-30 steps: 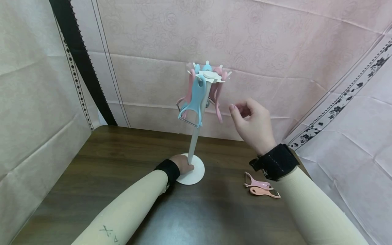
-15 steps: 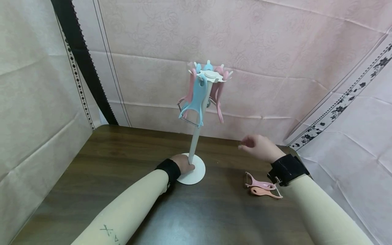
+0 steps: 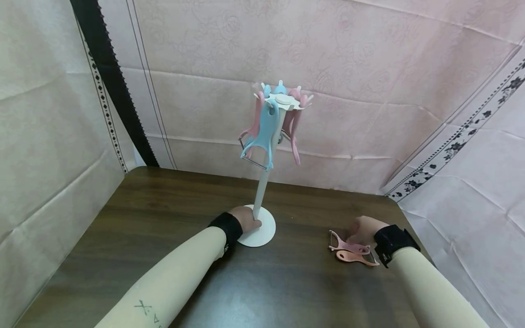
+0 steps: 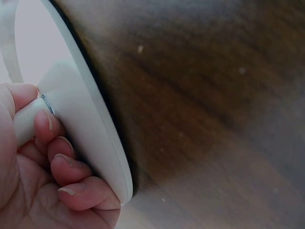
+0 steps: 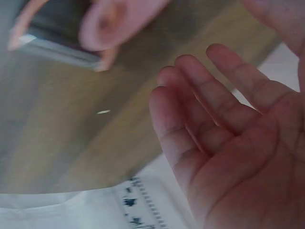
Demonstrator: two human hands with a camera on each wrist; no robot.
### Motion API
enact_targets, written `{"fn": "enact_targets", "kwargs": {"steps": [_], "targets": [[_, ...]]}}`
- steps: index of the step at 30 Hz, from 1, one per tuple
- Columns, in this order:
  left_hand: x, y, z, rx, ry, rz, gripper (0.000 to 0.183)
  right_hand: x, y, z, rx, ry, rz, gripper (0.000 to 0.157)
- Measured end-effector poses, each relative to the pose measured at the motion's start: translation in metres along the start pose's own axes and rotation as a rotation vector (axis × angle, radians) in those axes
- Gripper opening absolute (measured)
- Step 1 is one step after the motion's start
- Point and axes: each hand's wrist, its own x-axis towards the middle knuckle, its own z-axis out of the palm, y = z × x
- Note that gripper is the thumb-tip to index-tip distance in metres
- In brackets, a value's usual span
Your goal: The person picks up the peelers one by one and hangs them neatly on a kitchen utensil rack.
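Note:
My left hand (image 3: 244, 217) grips the bottom of a white stand's pole (image 3: 261, 189), just above the round base (image 3: 266, 231). In the left wrist view the fingers (image 4: 71, 169) curl round the pole beside the base. Peelers hang from hooks at the top: a blue peeler (image 3: 267, 123) in front, a pink peeler (image 3: 257, 116) to its left, and pink ones on the right. My right hand (image 3: 365, 229) is low over the table beside a pink peeler (image 3: 356, 248) and an orange peeler (image 3: 348, 257). Its fingers (image 5: 167, 112) are loosely bent and hold nothing.
Both loose peelers lie side by side on the dark wooden table (image 3: 164, 255), right of the stand. Pale patterned cloth (image 3: 205, 109) hangs behind the table and along both sides. A black strip (image 3: 110, 77) runs down the left corner.
My right hand has come down and right from beside the hanging peelers to the loose ones on the table. The left hand keeps its grip on the pole.

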Motion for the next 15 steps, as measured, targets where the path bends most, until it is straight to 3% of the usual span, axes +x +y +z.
{"fn": "enact_targets", "kwargs": {"steps": [3,8,15], "targets": [[0.003,-0.002,0.002,-0.005,-0.003,-0.002,0.036,0.002,0.012,0.007,-0.045,-0.017,0.025,0.045],[0.005,-0.002,0.002,-0.008,-0.009,0.000,0.036,0.006,0.028,0.017,-0.027,-0.024,0.078,0.038],[-0.002,0.002,-0.002,0.010,-0.005,-0.002,0.036,0.006,0.033,0.022,-0.017,0.016,0.053,0.030]]}}
